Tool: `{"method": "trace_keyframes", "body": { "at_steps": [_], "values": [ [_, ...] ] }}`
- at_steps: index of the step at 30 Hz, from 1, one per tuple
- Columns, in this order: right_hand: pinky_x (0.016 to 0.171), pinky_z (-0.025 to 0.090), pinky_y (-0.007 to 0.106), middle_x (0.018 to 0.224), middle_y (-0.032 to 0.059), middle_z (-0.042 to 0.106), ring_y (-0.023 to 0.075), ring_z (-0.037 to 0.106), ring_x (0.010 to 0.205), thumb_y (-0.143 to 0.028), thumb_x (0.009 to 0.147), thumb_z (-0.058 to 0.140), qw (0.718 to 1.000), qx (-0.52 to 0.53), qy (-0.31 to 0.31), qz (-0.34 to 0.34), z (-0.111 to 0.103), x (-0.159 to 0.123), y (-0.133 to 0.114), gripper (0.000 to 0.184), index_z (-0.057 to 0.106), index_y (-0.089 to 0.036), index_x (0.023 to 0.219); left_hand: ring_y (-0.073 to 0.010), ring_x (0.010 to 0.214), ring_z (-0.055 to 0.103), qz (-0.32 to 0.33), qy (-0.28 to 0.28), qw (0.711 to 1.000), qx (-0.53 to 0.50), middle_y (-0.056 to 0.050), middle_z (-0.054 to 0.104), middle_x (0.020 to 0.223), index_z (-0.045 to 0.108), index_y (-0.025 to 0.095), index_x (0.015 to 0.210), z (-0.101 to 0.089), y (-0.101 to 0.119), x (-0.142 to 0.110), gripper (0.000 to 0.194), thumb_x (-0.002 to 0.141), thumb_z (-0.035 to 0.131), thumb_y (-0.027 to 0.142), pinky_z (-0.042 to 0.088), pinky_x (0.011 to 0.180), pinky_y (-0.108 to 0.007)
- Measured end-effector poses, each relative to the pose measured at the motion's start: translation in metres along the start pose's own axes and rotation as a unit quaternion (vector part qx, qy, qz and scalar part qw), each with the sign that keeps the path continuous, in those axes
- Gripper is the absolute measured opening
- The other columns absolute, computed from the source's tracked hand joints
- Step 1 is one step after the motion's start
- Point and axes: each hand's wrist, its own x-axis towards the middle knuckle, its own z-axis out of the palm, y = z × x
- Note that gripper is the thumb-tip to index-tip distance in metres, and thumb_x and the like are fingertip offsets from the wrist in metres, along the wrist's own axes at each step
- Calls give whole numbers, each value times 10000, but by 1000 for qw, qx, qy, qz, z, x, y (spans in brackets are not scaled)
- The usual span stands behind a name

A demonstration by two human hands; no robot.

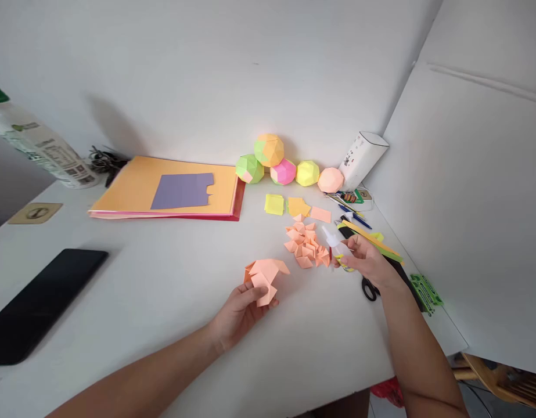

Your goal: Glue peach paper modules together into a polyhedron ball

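My left hand (245, 307) grips a partly joined, peach-coloured folded paper model (264, 277), its thumb pressed on the front face. In my right hand (366, 261) is a small glue bottle (337, 247) with a white nozzle tilted up to the left. A heap of loose peach folded paper pieces (305, 242) lies on the table between and beyond both hands. Behind the heap are a yellow paper stack (274, 204), an orange paper stack (297, 206) and peach slips (320, 214). Black-handled scissors (369, 289) rest below my right hand, partly hidden.
Several finished paper balls (307, 173) stand along the wall beside a white paper box (363, 159). Orange sheets (123, 186) lie at the back left with a purple piece (183, 190) on top. A black phone (45, 302) and a tall bottle (45, 142) are at the left.
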Motion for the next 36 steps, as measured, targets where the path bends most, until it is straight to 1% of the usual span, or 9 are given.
{"method": "trace_keyframes", "body": {
  "at_steps": [2, 4, 6, 10, 19, 23, 27, 30, 36],
  "values": [
    [650, 454, 297, 868, 13, 627, 190, 635, 793, -333, 722, 661, 990, -96, 98, 35, -8, 3, 4, 317, 403, -230, 876, -143, 681, 541, 1, -3, 1000, 0, -17, 562, 676, 639, 152, 696, 0, 0, 0, 76, 755, 658, 197, 470, 755, -290],
    [691, 464, 304, 981, 35, 599, 201, 617, 893, -351, 734, 621, 960, -204, 188, 44, -12, 6, 11, 317, 415, -236, 945, -136, 659, 531, 2, -1, 1000, 0, -10, 546, 649, 634, 151, 684, 1, -1, 0, 83, 755, 658, 187, 474, 736, -285],
    [768, 463, 314, 1076, 67, 566, 210, 586, 1002, -348, 769, 569, 920, -322, 217, 43, -11, 9, 18, 325, 406, -228, 1023, -136, 655, 532, 3, 0, 1000, -2, -9, 545, 641, 639, 150, 693, 2, -1, 0, 73, 751, 664, 185, 478, 735, -288],
    [846, 432, 342, 1127, 149, 550, 250, 540, 1094, -242, 831, 486, 860, -468, 193, 65, -4, 16, 28, 365, 361, -153, 1162, -140, 665, 548, 1, 4, 1000, -7, -15, 565, 655, 656, 147, 725, 2, -2, 0, 49, 744, 677, 187, 483, 748, -296],
    [751, 405, 380, 1017, 206, 593, 346, 538, 983, -177, 817, 502, 807, -558, 179, 76, 7, 14, 28, 359, 457, -57, 1153, -149, 680, 570, -5, 9, 1000, -9, -20, 576, 668, 648, 151, 715, 0, -1, 0, 53, 754, 666, 181, 485, 748, -295],
    [798, 367, 364, 1073, 179, 564, 313, 490, 1010, -236, 824, 526, 774, -607, 181, -14, 19, 13, 26, 296, 533, -88, 1081, -150, 685, 573, -8, 5, 1000, -8, -17, 574, 670, 649, 156, 721, -1, -2, 0, 50, 762, 659, 184, 484, 741, -290],
    [712, 343, 341, 979, 111, 596, 273, 485, 917, -295, 830, 532, 730, -649, 175, -125, 33, 11, 29, 230, 600, -165, 1006, -149, 684, 567, -6, 1, 1000, -5, -15, 562, 661, 644, 154, 710, -2, -2, 1, 66, 766, 655, 187, 484, 743, -292],
    [682, 322, 346, 893, 93, 625, 273, 474, 899, -289, 829, 536, 728, -642, 184, -151, 38, 12, 33, 190, 635, -186, 954, -147, 674, 557, -8, -7, 1000, -2, -11, 537, 635, 630, 152, 684, 0, -1, 1, 99, 773, 646, 193, 484, 737, -289],
    [711, 379, 365, 740, 87, 667, 247, 503, 810, -131, 783, 542, 821, -505, 186, -190, 36, 21, 43, 147, 680, -172, 752, -141, 654, 543, -6, -8, 1000, -1, -6, 516, 620, 607, 152, 647, 3, 0, -1, 130, 761, 655, 192, 485, 712, -276]
  ]
}}
